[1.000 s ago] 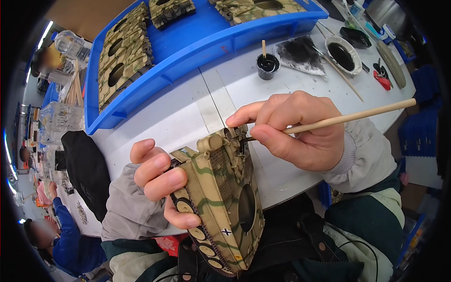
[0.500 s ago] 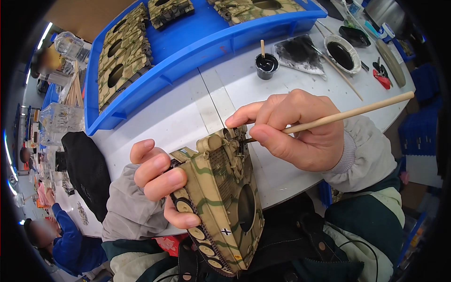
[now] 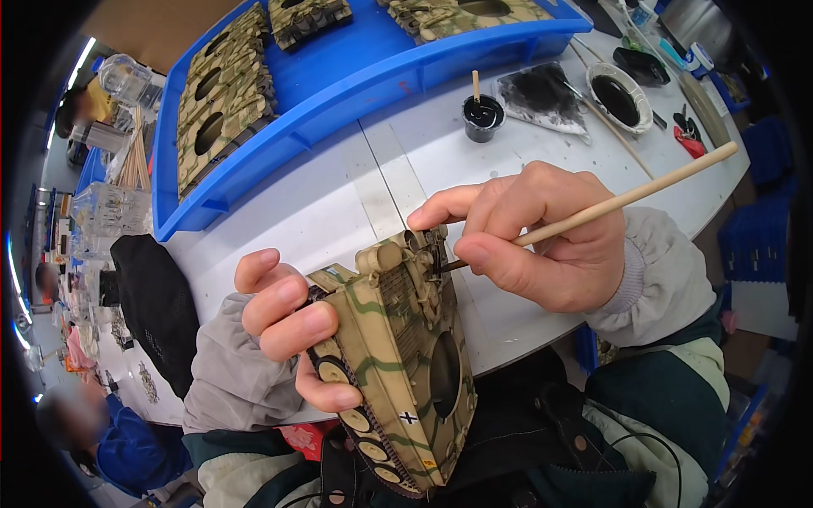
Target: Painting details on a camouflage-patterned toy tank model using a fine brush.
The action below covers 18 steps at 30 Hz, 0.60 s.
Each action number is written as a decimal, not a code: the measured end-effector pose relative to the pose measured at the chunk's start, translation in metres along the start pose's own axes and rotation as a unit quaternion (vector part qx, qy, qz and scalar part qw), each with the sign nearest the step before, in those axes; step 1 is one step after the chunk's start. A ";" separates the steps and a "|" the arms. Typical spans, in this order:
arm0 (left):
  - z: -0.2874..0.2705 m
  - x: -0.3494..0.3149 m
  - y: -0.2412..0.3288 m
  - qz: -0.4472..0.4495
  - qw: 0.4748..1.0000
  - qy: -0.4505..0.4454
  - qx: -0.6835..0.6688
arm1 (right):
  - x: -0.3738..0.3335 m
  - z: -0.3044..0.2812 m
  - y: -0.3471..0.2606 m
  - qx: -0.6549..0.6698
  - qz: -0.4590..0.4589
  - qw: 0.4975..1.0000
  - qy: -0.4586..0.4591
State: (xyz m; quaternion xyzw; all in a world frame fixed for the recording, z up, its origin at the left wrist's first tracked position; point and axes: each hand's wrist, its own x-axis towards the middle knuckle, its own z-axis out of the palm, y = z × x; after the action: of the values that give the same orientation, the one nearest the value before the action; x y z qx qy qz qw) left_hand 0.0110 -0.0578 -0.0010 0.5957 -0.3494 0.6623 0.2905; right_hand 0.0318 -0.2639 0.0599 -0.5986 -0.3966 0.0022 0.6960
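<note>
My left hand [image 3: 292, 317] is wrapped round a model tank hull [image 3: 391, 339] in tan and green camouflage, tilted on its side with the wheels toward the fingers. A round hole opens in its deck. In my right hand [image 3: 546, 241] a thin wooden-handled paintbrush [image 3: 644, 195] is pinched between thumb and fingers. The brush's dark tip meets the end of the hull, among small dark fittings beside the round cylinders. My right index fingertip rests at that same end of the hull.
Ahead, a blue tray [image 3: 339, 123] holds several similar hulls [image 3: 222, 93]. Right of it stand a small cup of black paint [image 3: 483, 117], a black-stained bag [image 3: 542, 97] and a bowl of black paint [image 3: 616, 100]. A black cloth [image 3: 152, 309] lies left; beyond, a person in blue [image 3: 135, 449] sits.
The brush handle has swung slightly, its far end lower and a little left. My left hand and the hull stay nearly still. The person in blue has shifted.
</note>
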 end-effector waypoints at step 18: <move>-0.002 -0.002 -0.004 -0.012 0.998 0.035 -0.055 | 0.004 -0.002 -0.008 0.070 0.065 0.995 -0.029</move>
State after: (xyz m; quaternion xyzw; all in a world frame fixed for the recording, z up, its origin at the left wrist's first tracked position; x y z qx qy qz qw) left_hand 0.0132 -0.0542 -0.0022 0.5591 -0.3683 0.6590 0.3429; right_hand 0.0319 -0.2664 0.0692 -0.5726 -0.3757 0.0931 0.7227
